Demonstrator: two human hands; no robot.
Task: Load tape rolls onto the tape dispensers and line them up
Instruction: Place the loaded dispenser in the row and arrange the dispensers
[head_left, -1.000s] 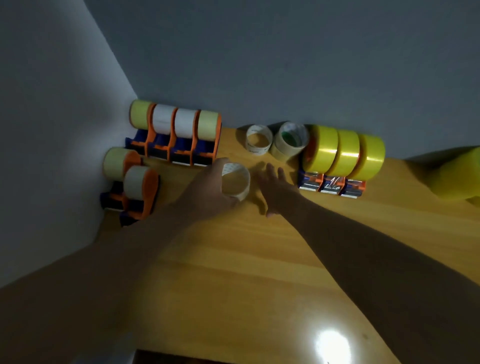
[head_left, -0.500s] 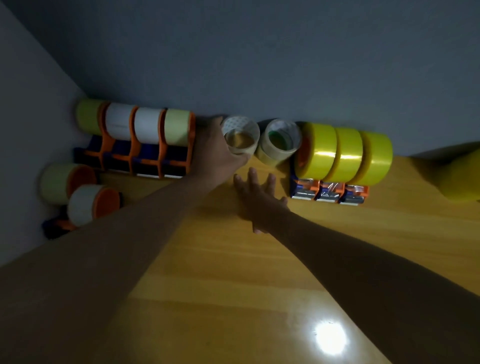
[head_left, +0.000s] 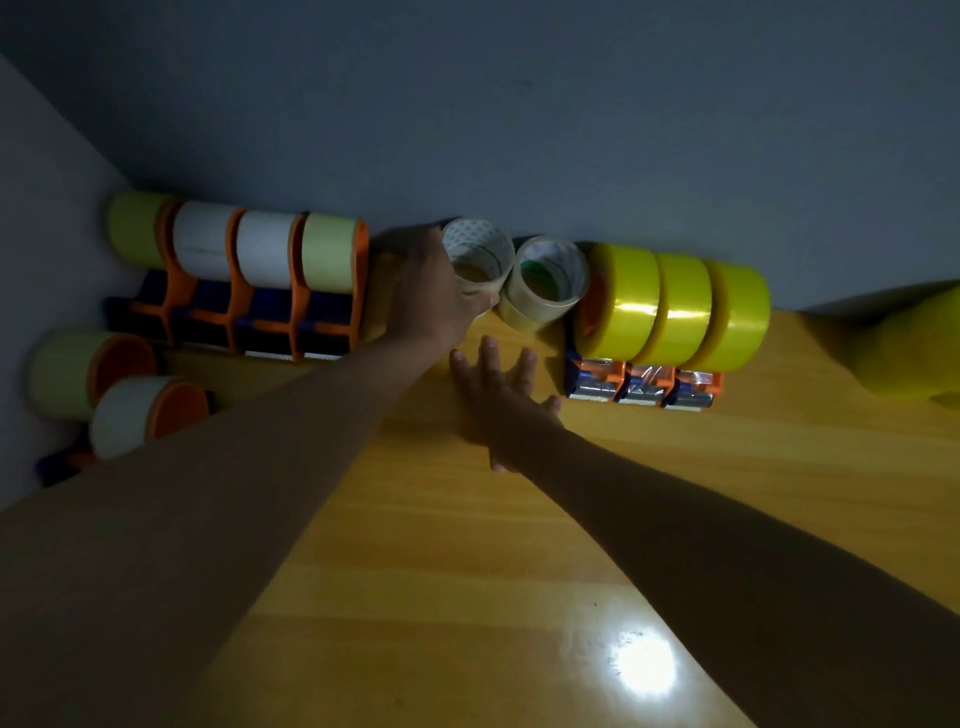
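Your left hand (head_left: 434, 299) grips a pale roll (head_left: 475, 260) at 12 o'clock; your right hand (head_left: 506, 400) lies flat, fingers spread, on the table (head_left: 467, 571).

My work place is a plain indoor room, possibly an office or packing corner; which one cannot be told. A wooden desk (head_left: 467, 545) is pushed into the corner of two bare grey walls (head_left: 519, 104). Along its far edge stand orange-and-blue tape dispensers (head_left: 244, 291), three loaded with yellow tape (head_left: 675, 317), and loose tape rolls (head_left: 545, 280). Light is dim, with one lamp glare (head_left: 644, 670) on the varnish.
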